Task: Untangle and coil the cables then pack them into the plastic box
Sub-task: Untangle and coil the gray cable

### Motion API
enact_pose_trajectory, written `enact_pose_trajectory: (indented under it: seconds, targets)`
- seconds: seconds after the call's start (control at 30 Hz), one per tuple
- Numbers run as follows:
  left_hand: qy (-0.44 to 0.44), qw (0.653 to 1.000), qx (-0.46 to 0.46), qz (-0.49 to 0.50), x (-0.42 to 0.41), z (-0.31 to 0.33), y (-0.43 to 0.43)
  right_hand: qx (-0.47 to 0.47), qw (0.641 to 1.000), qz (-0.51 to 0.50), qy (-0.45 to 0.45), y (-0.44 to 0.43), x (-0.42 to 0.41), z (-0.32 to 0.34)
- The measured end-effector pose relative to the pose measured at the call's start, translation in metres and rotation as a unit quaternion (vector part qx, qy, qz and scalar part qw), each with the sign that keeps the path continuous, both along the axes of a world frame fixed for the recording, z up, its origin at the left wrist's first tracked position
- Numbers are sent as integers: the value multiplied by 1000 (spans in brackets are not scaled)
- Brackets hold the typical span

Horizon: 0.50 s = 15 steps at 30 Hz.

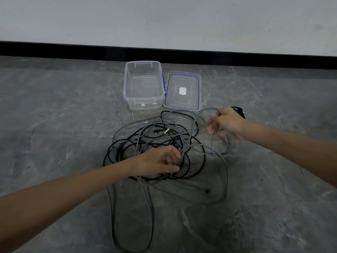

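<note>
**Both hands in the cable tangle, box open beyond them**

The left hand (160, 161) is sunk into the middle of the knot. Its fingers are curled and pinch several strands where the black round cable (125, 143) and the grey braided cable (218, 153) cross. The right hand (226, 123) is raised off to the right and further out, its fist clenched around a loop of the grey cable. One strand arches up from its knuckles and another hangs down from its palm. Just behind the right hand a dark piece of cable or plug shows; which it is cannot be told.

Between the two hands the black and grey strands lie heaped in overlapping loops on the grey veined stone floor (63, 115). Two small metal-tipped plugs (166, 131) rest among them, beyond the left hand. A long grey loop trails from under the left wrist toward the person.

Beyond both hands stands the clear rectangular plastic box (144, 105) with blue clips, open, with no cable in it. Its clear lid (182, 77) with a blue seal lies flat just beside it, on the right hand's side, touching or nearly touching the box.
</note>
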<state>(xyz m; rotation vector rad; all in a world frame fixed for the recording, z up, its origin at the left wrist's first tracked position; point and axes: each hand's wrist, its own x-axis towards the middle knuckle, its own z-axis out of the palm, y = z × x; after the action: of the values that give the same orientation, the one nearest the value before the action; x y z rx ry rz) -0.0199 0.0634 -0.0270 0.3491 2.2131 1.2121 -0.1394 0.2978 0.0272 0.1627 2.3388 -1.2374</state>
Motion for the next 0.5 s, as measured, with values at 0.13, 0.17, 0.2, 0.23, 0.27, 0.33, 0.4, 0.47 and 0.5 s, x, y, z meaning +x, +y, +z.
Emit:
enact_pose_trajectory:
  seconds: [0.13, 0.17, 0.2, 0.23, 0.27, 0.33, 0.4, 0.47, 0.5]
  targets:
    - [70, 991, -115, 23, 0, -8, 9, -101, 990, -67, -70, 1, -5, 11]
    - [76, 988, -131, 31, 1, -10, 10, -112, 988, -78, -75, 1, -8, 13]
    - [83, 986, -142, 35, 0, -12, 10, -123, 985, -86, -80, 2, -9, 14]
    - [93, 983, -153, 40, 0, -12, 9, -133, 983, -94, -86, 2, -10, 15]
    - [105, 980, -159, 53, -1, -12, 8, -143, 980, -100, -93, 3, -11, 16]
    - [113, 977, -156, 92, -5, -9, 6, -157, 976, -108, -105, 5, -12, 16]
    - [97, 982, -118, 114, -9, -2, 6, -162, 975, -108, -105, 5, -12, 18]
    - [83, 989, -69, 97, -12, 5, 10, -165, 976, -99, -102, 3, -12, 19]
    - [96, 990, -69, 74, -13, 8, 14, -164, 977, -90, -101, 1, -11, 22]
